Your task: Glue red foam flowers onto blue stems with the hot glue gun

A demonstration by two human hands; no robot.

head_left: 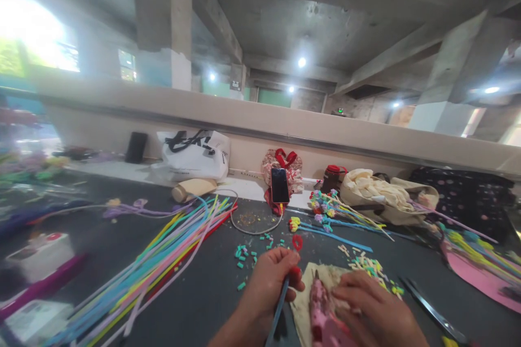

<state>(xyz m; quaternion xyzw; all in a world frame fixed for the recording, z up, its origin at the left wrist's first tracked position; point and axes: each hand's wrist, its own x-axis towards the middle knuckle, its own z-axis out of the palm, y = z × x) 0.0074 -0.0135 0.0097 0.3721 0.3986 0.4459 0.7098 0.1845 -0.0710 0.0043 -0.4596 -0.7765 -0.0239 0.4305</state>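
My left hand (273, 275) is closed in a pinch on a blue fuzzy pipe-cleaner stem (279, 309) with a red tip (294, 271). Just past its fingertips shows a small red loop (297, 242); whether it joins the stem I cannot tell. A pink glue gun (319, 309) lies on a stained cream cloth (301, 303), its nozzle pointing away from me. Beside the gun's right side is my right hand (366, 303), fingers bent and blurred; a grip on the gun cannot be made out.
Long coloured pipe cleaners (163, 260) spread across the left. Cut green bits (241, 252) and yellow pieces (368, 265) are scattered around. A phone (279, 185) stands upright on a cable. Finished flower stems (325, 222), scissors-like metal tool (435, 312) and pink sheet (476, 276) lie right.
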